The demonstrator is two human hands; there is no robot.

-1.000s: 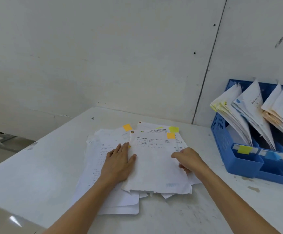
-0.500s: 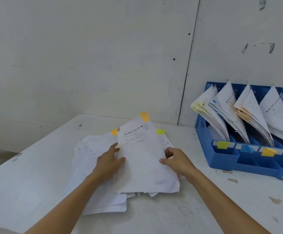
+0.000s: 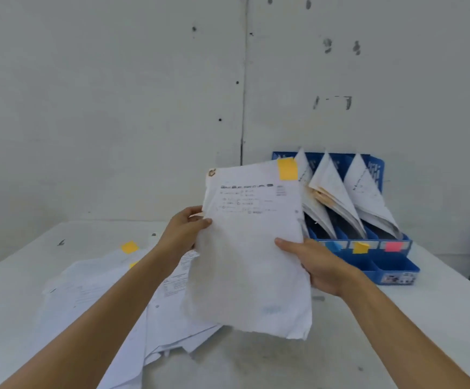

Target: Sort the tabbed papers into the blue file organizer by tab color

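Tabbed paper [image 3: 250,248] with an orange tab [image 3: 287,169] at its top right corner was held up off the white table [image 3: 396,332], in front of the blue file organizer [image 3: 391,269]. The left hand [image 3: 183,234] pinched its left edge, thumb on the front and fingers curled behind. The right hand [image 3: 315,265] gripped its right edge lower down the same way. The organizer's slots held leaning white sheets [image 3: 329,192], and its front carried a blue label [image 3: 333,245], a yellow label [image 3: 360,247] and a pink label [image 3: 392,246]; its left end was hidden behind the held paper. A loose pile of papers [image 3: 102,299] lay on the table under the left forearm.
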